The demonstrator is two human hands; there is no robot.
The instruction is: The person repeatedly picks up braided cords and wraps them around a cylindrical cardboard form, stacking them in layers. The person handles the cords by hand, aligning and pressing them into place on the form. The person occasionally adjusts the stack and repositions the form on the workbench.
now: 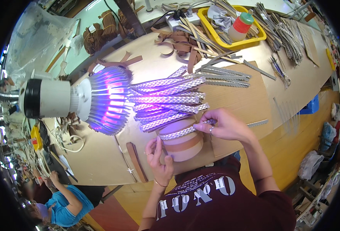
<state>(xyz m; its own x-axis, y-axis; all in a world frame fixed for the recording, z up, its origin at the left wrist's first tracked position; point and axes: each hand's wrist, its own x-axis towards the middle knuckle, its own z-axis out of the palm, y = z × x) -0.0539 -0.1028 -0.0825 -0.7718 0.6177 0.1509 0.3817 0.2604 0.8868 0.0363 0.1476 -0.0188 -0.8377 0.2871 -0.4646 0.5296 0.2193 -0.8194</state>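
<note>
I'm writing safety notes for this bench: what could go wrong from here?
The silvery-white braided strip lying over the pale, rounded block with a brown band might shift if the left hand or right hand eases off.

Knocking the finned, purple-glowing lamp might disturb the heaped silvery braided strips, which appear close by.

The left hand [160, 163] touches one end of a shiny braided strip [179, 133], and the right hand [228, 125] pinches it near the other end, so it bends around a round drum [183, 150]. Behind the drum, a big lamp [110, 101] shines purple on a pile of more strips [172, 91].
</note>
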